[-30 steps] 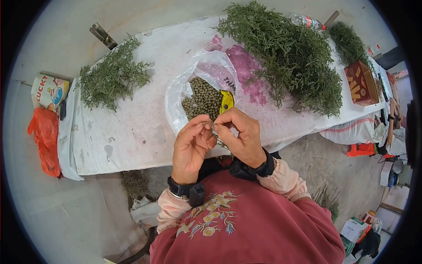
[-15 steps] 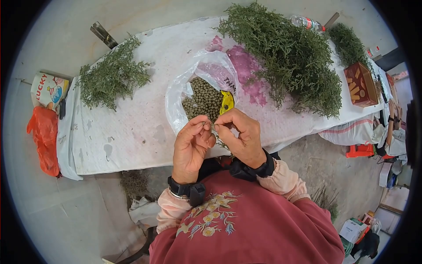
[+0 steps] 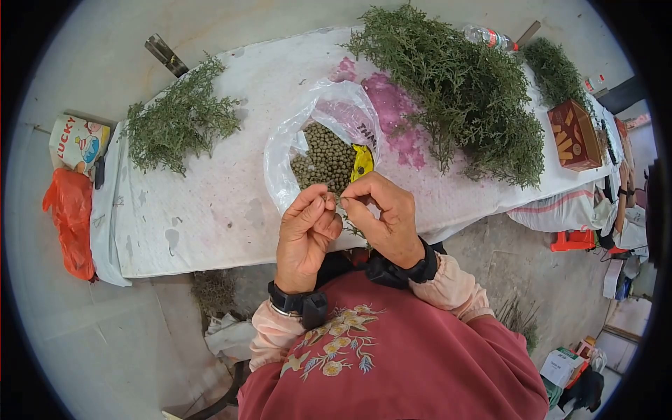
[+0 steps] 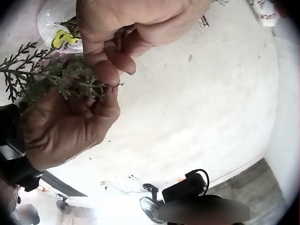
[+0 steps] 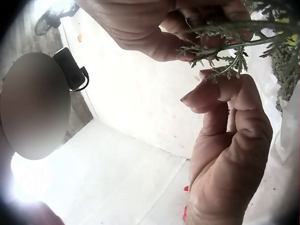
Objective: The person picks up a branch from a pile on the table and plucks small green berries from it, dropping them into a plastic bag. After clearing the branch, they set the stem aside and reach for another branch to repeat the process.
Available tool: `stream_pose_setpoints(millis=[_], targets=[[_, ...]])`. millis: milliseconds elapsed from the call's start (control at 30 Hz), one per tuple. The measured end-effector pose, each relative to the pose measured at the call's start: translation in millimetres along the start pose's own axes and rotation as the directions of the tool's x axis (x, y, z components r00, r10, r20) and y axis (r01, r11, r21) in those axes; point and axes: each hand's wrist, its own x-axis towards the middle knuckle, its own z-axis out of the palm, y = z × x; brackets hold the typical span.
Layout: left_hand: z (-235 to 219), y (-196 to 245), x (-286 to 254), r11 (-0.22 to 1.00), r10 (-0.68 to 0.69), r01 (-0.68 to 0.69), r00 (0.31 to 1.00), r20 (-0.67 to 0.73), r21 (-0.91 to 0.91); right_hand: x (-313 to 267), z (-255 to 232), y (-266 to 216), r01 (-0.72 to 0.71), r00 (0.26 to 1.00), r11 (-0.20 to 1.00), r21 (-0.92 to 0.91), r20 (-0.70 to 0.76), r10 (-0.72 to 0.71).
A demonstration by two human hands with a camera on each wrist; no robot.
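Both hands meet at fingertip height in front of the open plastic bag (image 3: 278, 161), which holds many round grey-green pellets (image 3: 323, 150). My right hand (image 3: 386, 220) pinches a green evergreen sprig (image 4: 70, 77) between thumb and forefinger. Its feathery end trails back along the right palm in the left wrist view. Facing it, my left hand (image 3: 302, 241) has thumb and fingertips pinched together right at the sprig's thin tip. The fingers hide most of the spot where they meet. Inside the bag's right side lies a yellow-and-black packet (image 3: 362, 161).
A large heap of evergreen branches (image 3: 462, 91) covers the table's right part; a smaller bunch (image 3: 182, 119) lies left. A red carton (image 3: 575, 133) and a plastic bottle (image 3: 488, 35) are at the right. An orange-red bag (image 3: 70, 220) hangs by the left end of the white-covered table (image 3: 203, 231).
The left fingers shift very slightly, with the thumb and forefinger drawn in a little closer. The right hand, the bag and the branches stay where they were.
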Motion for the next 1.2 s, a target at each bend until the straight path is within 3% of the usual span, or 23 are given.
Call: stream_pose_setpoints(millis=[433,1200], targets=[[-5.7,-0.2,-0.3,0.999,-0.034,0.035,0.999,0.035,-0.025,0.7,4.5,-3.9,0.014,0.999,1.000,0.027,0.033,-0.015],[-2.2,-0.8,-6.0,0.987,0.044,-0.043,0.999,-0.004,0.158,-2.6,8.0,-1.7,0.007,0.999,0.996,0.092,0.038,-0.011]])
